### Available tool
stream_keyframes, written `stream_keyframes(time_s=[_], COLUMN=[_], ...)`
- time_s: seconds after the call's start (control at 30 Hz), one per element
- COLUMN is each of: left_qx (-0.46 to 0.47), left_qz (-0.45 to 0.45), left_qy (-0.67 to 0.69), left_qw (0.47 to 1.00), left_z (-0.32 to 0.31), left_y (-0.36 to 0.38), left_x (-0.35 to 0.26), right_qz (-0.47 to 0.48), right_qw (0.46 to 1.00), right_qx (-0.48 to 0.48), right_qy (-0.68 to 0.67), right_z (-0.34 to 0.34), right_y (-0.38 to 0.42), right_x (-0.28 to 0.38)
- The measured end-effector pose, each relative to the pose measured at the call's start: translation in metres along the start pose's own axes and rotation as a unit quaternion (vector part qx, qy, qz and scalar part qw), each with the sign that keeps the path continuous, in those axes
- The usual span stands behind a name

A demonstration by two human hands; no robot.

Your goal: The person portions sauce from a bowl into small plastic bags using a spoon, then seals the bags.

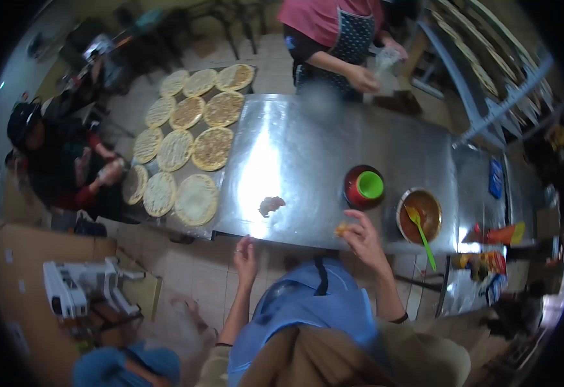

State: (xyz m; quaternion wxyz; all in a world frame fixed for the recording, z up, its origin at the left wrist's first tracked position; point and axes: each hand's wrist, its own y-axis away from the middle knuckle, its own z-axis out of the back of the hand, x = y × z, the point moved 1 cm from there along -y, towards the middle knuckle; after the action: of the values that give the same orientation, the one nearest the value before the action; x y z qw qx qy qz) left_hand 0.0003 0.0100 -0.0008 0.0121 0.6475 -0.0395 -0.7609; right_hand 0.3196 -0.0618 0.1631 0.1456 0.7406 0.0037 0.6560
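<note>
My right hand (363, 240) is closed on a small orange-brown piece (341, 229), just over the front edge of the metal table (307, 161). My left hand (246, 258) hangs in front of that edge, its fingers close together and what they hold, if anything, too small to make out. A reddish-brown lump (271, 206) lies on the table between and beyond my hands. Beyond my right hand is a dark red container with a green bowl (370, 185) on top. To its right, a metal bowl (431, 222) of reddish-brown sauce holds a yellow-green spatula (422, 237).
Round topped flatbreads (196, 199) lie in rows at the table's left end. One person (56, 155) works beside them; another (340, 51) stands across the table. A rack (482, 77) is at the back right. A blue packet (495, 178) lies on the right.
</note>
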Motion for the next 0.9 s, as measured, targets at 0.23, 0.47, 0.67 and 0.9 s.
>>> stream_keyframes(time_s=[0.23,0.47,0.67,0.9], left_qx=[0.012,0.043,0.031,0.074], left_qz=[0.051,0.112,0.107,0.091], left_qy=[0.045,0.051,-0.007,-0.098], left_qw=[0.998,0.991,0.994,0.988], left_z=[0.0,0.005,-0.001,-0.017], left_y=[-0.013,-0.02,-0.054,-0.114], left_x=[-0.009,-0.007,-0.005,0.035], right_qz=[0.029,0.037,0.0,-0.034], right_qw=[0.996,0.978,0.973,0.981], right_qx=[-0.083,-0.204,-0.23,-0.189], right_qy=[0.034,-0.013,0.004,0.003], right_z=[0.0,0.041,0.06,0.063], right_y=[0.015,0.041,0.046,0.034], right_x=[-0.005,-0.029,-0.04,-0.047])
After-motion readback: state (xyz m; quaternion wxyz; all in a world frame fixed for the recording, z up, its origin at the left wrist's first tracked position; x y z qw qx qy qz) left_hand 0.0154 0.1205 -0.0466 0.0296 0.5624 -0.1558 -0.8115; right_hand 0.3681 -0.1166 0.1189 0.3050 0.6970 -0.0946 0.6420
